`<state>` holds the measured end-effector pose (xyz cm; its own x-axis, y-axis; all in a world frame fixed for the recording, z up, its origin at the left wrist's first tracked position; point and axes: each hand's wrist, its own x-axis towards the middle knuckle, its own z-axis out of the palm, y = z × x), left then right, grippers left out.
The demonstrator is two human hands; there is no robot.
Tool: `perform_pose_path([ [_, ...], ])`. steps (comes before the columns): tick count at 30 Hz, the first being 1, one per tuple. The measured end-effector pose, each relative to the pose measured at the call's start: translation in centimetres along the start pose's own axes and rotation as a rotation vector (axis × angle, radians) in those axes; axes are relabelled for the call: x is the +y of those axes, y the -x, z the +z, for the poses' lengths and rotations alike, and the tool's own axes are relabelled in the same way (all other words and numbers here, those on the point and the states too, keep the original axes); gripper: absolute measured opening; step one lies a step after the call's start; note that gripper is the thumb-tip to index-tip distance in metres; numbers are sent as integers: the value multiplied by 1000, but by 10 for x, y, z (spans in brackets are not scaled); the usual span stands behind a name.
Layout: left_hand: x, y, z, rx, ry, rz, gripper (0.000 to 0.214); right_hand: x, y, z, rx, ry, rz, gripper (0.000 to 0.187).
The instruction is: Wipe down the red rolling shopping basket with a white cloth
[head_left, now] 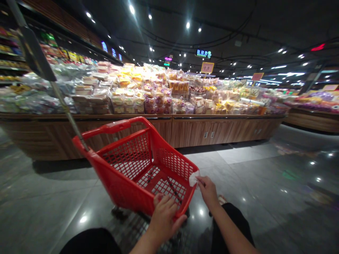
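A red plastic shopping cart (124,197) stands before me, with bare mesh showing in its basket. My left hand (164,216) is closed over the near side rim, fingers bent over the edge and the thumb apart along the outside. My right hand (208,190) pinches a white tissue (194,179) between thumb and fingers. The tissue lies against the cart's rim at its right-hand corner. A grey pole (69,114) with a dark sleeve rises from the cart's handle end at the left.
Behind the cart runs a wood-panelled display counter (201,132) piled with packaged baked goods (156,95). Stocked shelves (10,60) line the far left, and another display (315,116) stands at the right. Shiny grey tile floor (251,176) lies around the cart. My knees show below.
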<state>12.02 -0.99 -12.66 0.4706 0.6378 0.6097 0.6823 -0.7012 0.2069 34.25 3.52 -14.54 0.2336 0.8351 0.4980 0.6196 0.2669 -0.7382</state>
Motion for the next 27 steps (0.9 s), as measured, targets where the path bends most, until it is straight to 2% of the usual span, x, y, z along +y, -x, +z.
perform_pose_path([
  [2, -2, 0, -1, -17, 15, 10, 25, -6, 7, 2, -46, 9, -10, 21],
  [6, -5, 3, -10, -47, 38, 41, 25, -32, 38, 3, -221, -17, -20, 17],
  [9, -5, 8, -18, -71, 42, 46, 26, -47, 51, 0, -283, -46, -13, 16],
  [12, -6, 12, -23, -84, 53, 48, 27, -41, 43, -3, -263, -20, -21, 16],
  [16, -12, 11, -24, -84, 64, 72, 28, -20, 18, -7, -99, 52, -17, 19],
  [18, -17, 10, -25, -77, 62, 79, 29, -18, 14, -7, -70, 66, -17, 20],
  [21, -24, 10, -28, -76, 63, 86, 28, -29, 26, -3, -140, 59, -29, 18],
  [24, -30, 13, -33, -146, 78, 96, 28, -43, 42, 2, -258, 31, -29, 17],
  [27, -34, 14, -39, -224, 98, 84, 30, -43, 38, 2, -303, 52, -25, 17],
])
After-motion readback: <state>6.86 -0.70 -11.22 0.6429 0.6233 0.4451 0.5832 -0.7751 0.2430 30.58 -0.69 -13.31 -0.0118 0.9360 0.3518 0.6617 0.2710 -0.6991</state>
